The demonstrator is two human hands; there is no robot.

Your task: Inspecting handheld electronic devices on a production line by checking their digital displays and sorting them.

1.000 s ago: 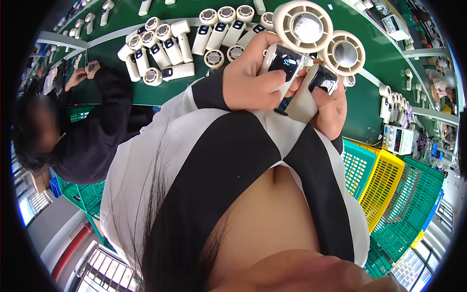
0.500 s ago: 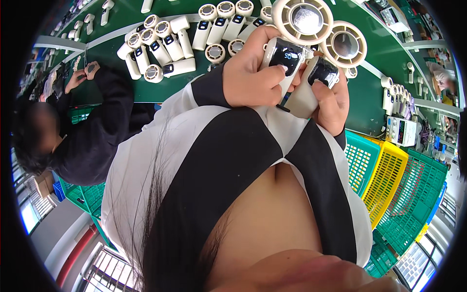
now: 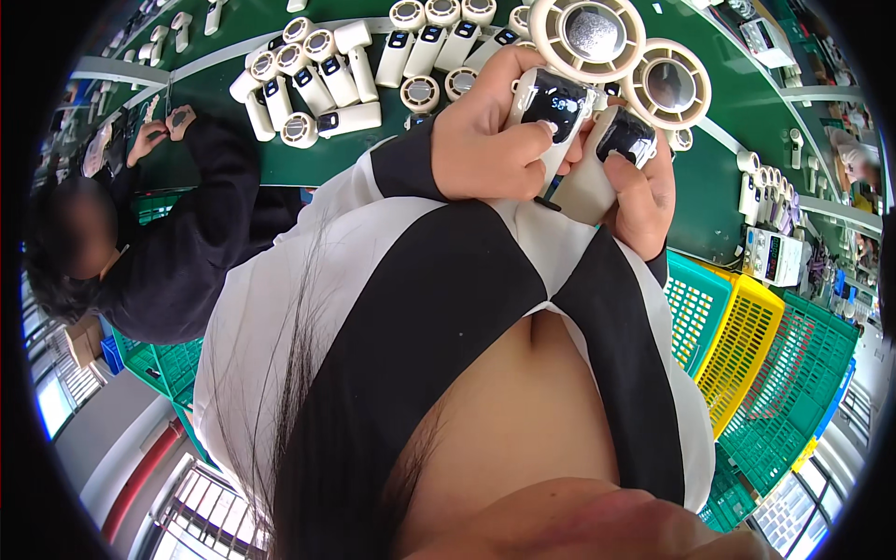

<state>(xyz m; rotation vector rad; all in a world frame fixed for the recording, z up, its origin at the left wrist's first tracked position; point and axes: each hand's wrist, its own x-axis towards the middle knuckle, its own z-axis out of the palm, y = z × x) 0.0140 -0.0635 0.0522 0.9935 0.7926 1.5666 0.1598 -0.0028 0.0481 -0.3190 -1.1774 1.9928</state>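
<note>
My left hand (image 3: 490,140) is wrapped round a cream handheld fan (image 3: 590,35), its thumb on the handle just below a lit black display. A second cream handheld fan (image 3: 668,84) sits in my right hand (image 3: 644,196), the thumb pressed near the dark glossy panel on its handle, which shows no lit digits. Both fans are held side by side close to my chest, their round heads pointing away from me and nearly touching. The lower end of each handle is partly hidden by my fingers.
More cream fans (image 3: 341,79) lie grouped on the green table (image 3: 299,168) to the left and ahead. A person in black (image 3: 177,252) works at the left. On the right are fans (image 3: 749,191), a white boxed instrument (image 3: 773,257), and yellow (image 3: 747,345) and green crates (image 3: 793,392).
The view has shifted slightly, so the fans on the table sit a little higher and further right. Both hands keep their grip, and the digits on the left fan's display look different.
</note>
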